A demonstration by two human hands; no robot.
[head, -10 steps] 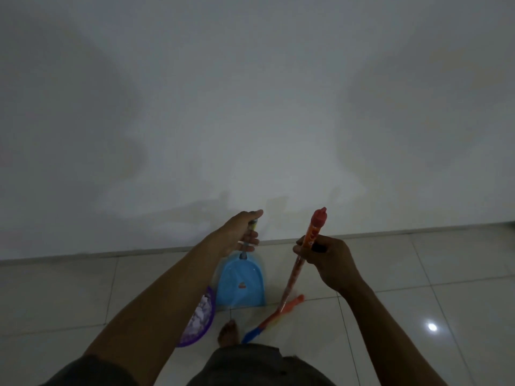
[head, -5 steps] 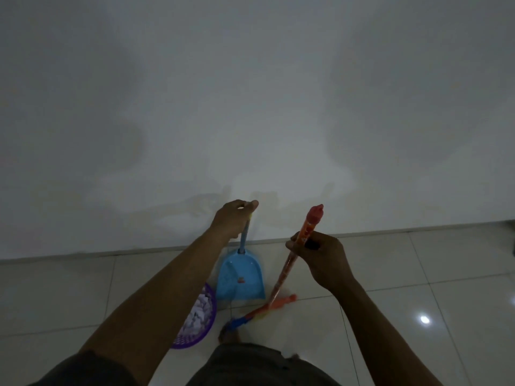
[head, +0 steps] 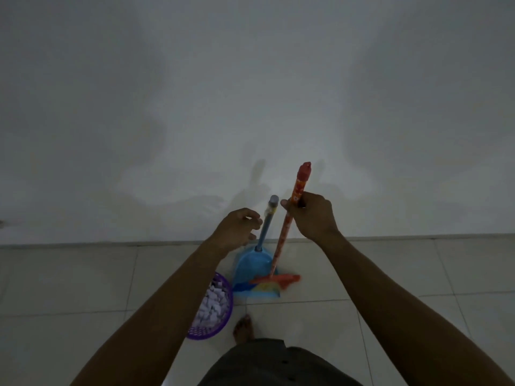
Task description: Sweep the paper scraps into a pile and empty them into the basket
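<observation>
Broom (head: 282, 238) stands near-upright, head down, gripped by right hand (head: 313, 215); left hand (head: 237, 227) loosely curled, holding nothing.

A plain white wall (head: 250, 79) rises at the back. It meets a floor (head: 69, 277) of big pale tiles.

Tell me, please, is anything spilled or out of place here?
No scraps show on the floor; they sit in the basket. One oddity: the dustpan stands with its handle ungripped, the left hand loose beside it.

Head-worn view, angled downward, facing wall (head: 250, 79)
</observation>
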